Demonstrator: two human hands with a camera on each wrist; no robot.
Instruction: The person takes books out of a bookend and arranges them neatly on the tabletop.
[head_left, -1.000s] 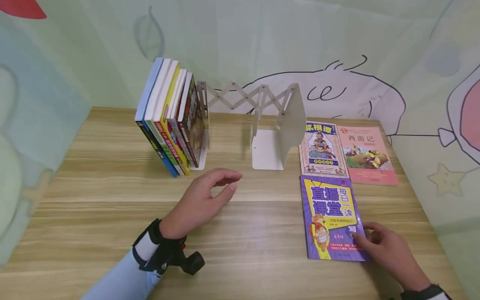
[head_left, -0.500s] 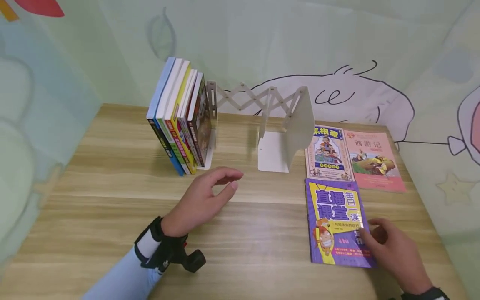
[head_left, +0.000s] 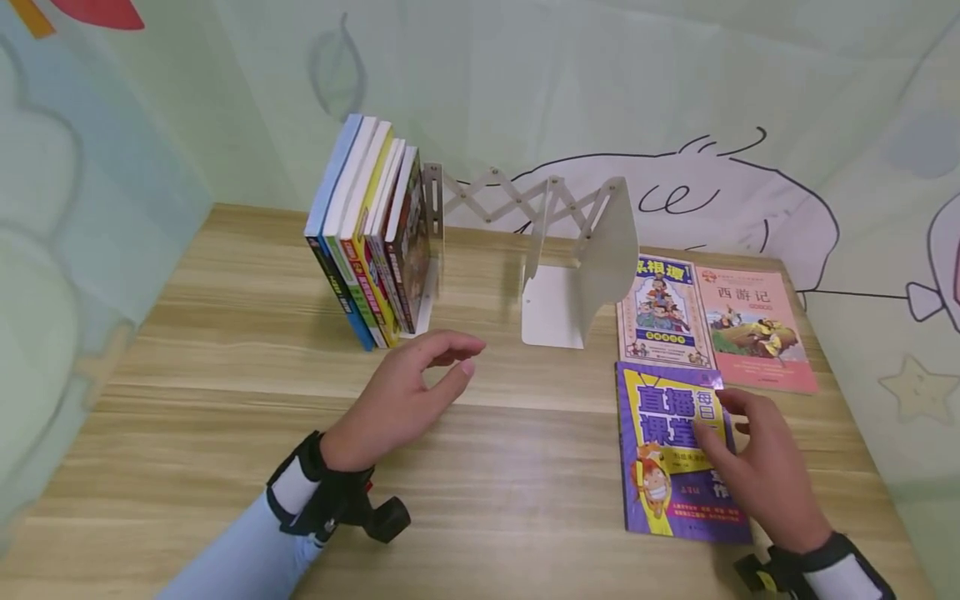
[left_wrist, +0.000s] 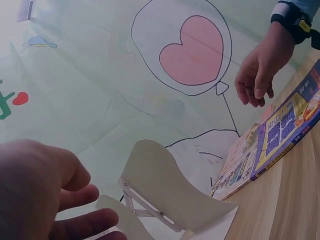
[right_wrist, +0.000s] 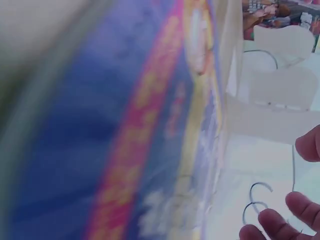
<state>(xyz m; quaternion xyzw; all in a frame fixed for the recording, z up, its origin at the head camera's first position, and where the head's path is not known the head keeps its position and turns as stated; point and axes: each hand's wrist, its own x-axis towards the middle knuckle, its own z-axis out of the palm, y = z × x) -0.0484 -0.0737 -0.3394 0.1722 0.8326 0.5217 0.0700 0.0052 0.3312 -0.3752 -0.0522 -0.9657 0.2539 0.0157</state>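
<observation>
My right hand (head_left: 770, 467) hangs over the right side of a purple and yellow paperback book (head_left: 686, 508), its fingers loosely bent and holding nothing. In the left wrist view, a gap shows between that hand (left_wrist: 264, 70) and the purple book (left_wrist: 282, 130). The book's cover fills much of the right wrist view, blurred. My left hand (head_left: 408, 400) is held near the middle of the table, fingers relaxed, thumb and index apart with nothing between them. Behind it, a white expanding bookend rack (head_left: 551, 312) stands with a row of upright books (head_left: 360, 242) at its left end.
Beyond the purple book lie a comic-style book (head_left: 663, 312) and a pink book (head_left: 757, 329), side by side and face up. The rack's right plate (head_left: 611, 242) stands beside them. A printed cloth wall (head_left: 480, 83) borders the wooden table (head_left: 510, 492) at the back.
My right hand has left the purple book's lower right edge and moved up and away over its cover. The left hand stays put. The head view has swung slightly left.
</observation>
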